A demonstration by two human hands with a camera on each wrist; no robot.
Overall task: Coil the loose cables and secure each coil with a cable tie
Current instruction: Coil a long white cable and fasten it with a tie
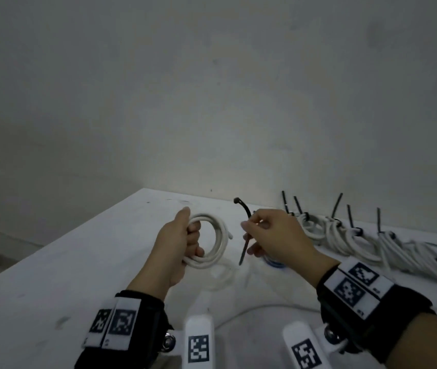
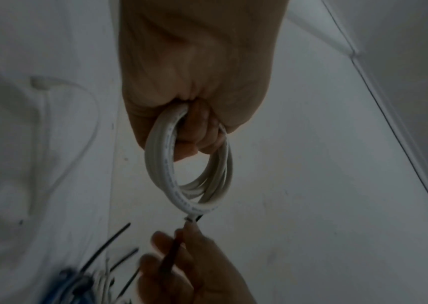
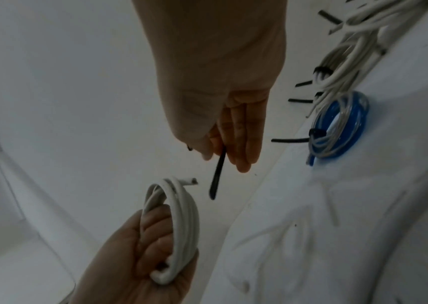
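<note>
My left hand [image 1: 185, 243] grips a coil of white cable [image 1: 218, 239] above the white table, fingers curled through the ring. In the left wrist view the white cable coil [image 2: 171, 181] hangs from my left hand [image 2: 197, 131]. My right hand [image 1: 268, 235] pinches a black cable tie [image 1: 244, 249] just right of the coil, apart from it. The tie's head [image 1: 237, 200] sticks up and its tail points down. In the right wrist view the black cable tie [image 3: 217, 174] points toward the coil [image 3: 181, 230], which is held by the left hand [image 3: 140, 267]; my right hand [image 3: 223, 144] pinches the tie's upper part.
Several white coils [image 1: 350, 235] bound with black ties lie in a row at the right along the wall. A blue ring [image 3: 355, 127] holding a clear tied coil lies on the table by them. Loose white cable [image 1: 252, 307] lies near the front edge. The table [image 1: 52, 288] drops off at the left.
</note>
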